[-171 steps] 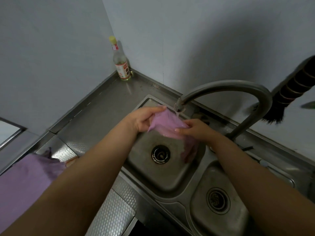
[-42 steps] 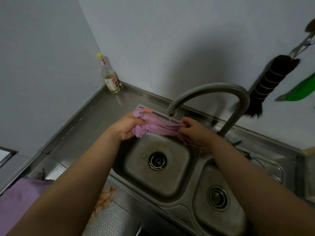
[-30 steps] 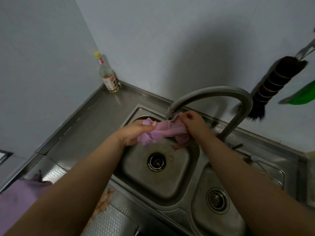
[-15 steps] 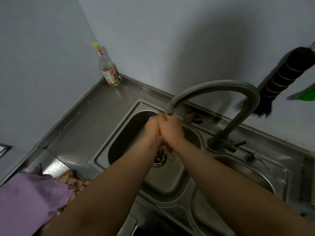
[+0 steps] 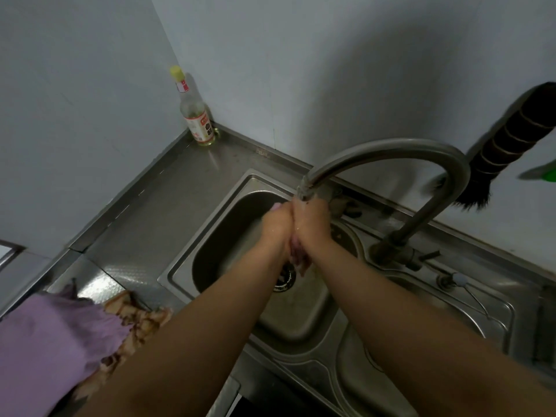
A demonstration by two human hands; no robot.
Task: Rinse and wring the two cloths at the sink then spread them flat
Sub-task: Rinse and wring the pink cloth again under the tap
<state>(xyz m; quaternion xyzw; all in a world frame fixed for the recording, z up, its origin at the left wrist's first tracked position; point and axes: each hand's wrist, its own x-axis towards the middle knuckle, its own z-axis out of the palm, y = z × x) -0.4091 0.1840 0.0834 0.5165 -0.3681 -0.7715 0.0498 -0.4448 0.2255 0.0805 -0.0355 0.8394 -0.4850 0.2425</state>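
Our left hand [image 5: 276,225] and right hand [image 5: 310,224] clenched together around the wet pink cloth [image 5: 296,257], under the curved steel faucet [image 5: 388,152], over the left steel sink basin [image 5: 210,236], second purple cloth [image 5: 48,341] near left on the counter.

Two cloths [image 5: 296,255] [image 5: 45,341], one bottle [image 5: 197,115]

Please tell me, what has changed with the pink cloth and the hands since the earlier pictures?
The left hand and right hand came together under the faucet, bunching the stretched pink cloth between them. The purple cloth stays on the counter, the bottle in the corner.
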